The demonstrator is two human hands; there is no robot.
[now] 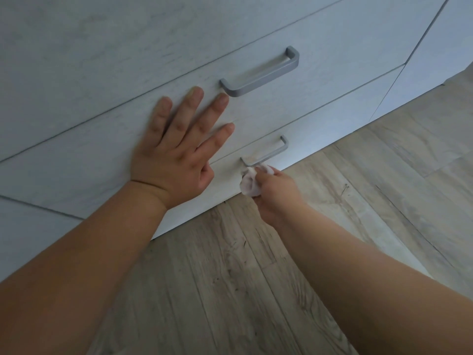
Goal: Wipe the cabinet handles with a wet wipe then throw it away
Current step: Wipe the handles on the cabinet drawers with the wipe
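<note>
While gripping the crumpled white wet wipe in curled fingers, presses it with the right hand against the left end of the slim grey metal bar handle on the pale grey bottom drawer. Hides that end's post behind wipe and knuckles, so cannot tell how far the wipe wraps round the bar. Leaves the rest of the bar bare, running up and to the right of the hand.

Lays the left hand open and flat, fingers straight and spread, on the pale grey wood-grain drawer front just up and to the left of the right hand. Sets the thumb down near the seam between the two drawers, close beside the wipe yet apart from it.

Shows a thicker grey metal bar handle just beyond the left hand's fingertips, well above the wipe. Shows a tall pale cabinet panel far off to the right of both hands, and light wood-look plank floor below and to the right of the right hand, meeting the cabinet's foot.
</note>
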